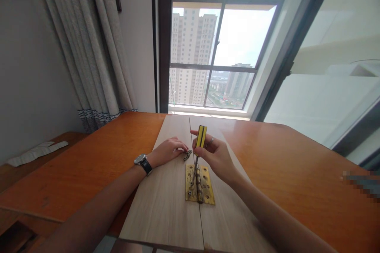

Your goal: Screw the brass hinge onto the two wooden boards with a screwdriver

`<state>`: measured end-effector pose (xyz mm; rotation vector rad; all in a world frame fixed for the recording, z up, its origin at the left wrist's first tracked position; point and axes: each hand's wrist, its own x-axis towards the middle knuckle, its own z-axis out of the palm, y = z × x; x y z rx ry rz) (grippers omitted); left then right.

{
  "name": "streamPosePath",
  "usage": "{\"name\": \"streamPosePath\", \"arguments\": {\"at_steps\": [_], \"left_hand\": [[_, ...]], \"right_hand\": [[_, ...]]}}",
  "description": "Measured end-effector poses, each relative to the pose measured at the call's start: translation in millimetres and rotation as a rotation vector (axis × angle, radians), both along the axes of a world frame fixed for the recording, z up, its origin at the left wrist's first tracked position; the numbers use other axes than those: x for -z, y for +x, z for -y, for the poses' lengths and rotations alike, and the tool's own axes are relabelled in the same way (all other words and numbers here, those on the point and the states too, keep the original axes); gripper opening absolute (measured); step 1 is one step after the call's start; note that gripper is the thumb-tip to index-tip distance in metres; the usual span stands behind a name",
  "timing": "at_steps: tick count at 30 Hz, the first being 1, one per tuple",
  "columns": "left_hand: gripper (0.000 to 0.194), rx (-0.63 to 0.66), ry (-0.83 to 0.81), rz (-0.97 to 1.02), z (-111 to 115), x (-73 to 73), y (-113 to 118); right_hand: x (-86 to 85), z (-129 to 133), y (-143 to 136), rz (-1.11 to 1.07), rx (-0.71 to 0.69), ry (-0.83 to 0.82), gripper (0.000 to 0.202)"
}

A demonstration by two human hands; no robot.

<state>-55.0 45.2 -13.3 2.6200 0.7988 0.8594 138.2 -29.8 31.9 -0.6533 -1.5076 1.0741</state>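
My right hand (218, 156) grips a screwdriver (201, 138) with a yellow and black handle, its index finger pointing outward. The shaft slants down to the left leaf of a worn brass hinge (206, 185), which lies open across the seam between two pale wooden boards. A screw head (190, 193) shows in a hole near the lower end of that leaf. Farther back, my left hand (170, 151) rests on the left board, its curled fingertips closed at a few small metal screws (187, 155). The exact contact there is partly hidden.
The pale boards (163, 221) lie on an orange-brown wooden table (267, 146). White strips (38, 153) lie on a ledge at the left. A grey curtain (86, 43) hangs beside a window (212, 65) behind the table. A pixelated object (363, 184) is at the right edge.
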Motion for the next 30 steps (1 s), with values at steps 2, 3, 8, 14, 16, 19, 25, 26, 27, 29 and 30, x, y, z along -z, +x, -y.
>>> {"name": "streamPosePath", "arguments": {"at_steps": [2,3,8,14,16,19,25,26,27,29,30], "left_hand": [[0.017,0.014,0.007,-0.011,1,-0.9,0],[0.017,0.020,0.010,-0.015,2,-1.4,-1],[0.016,0.002,0.015,-0.020,4,-2.5,-1],[0.016,0.011,0.002,-0.031,4,-2.3,-1],[0.016,0.004,-0.001,-0.035,4,-2.5,-1],[0.016,-0.012,-0.001,-0.047,4,-2.8,-1],[0.019,0.008,0.016,-0.049,4,-1.8,-1],[0.019,0.011,0.021,-0.045,4,-1.5,-1],[0.020,0.012,0.026,-0.041,4,-1.2,-1],[0.021,0.002,0.036,-0.037,4,-0.8,-1],[0.021,-0.010,0.044,-0.035,4,-0.8,-1]], "right_hand": [[-0.2,2,0,-0.010,0.010,0.018,0.044],[-0.2,2,0,-0.017,0.014,0.028,0.044],[-0.4,4,0,0.025,0.028,0.081,0.041],[0.5,5,0,0.082,0.031,0.114,0.026],[1.1,5,0,0.079,0.019,0.109,0.027],[0.7,6,0,0.073,-0.001,0.098,0.029],[-5.4,12,-1,0.101,-0.117,0.096,0.022],[-6.5,13,-2,0.096,-0.158,0.074,0.033],[-7.5,15,-2,0.088,-0.200,0.047,0.045],[-9.4,18,-4,0.067,-0.275,0.002,0.057],[-10.3,19,-4,0.063,-0.307,-0.010,0.054]]}}
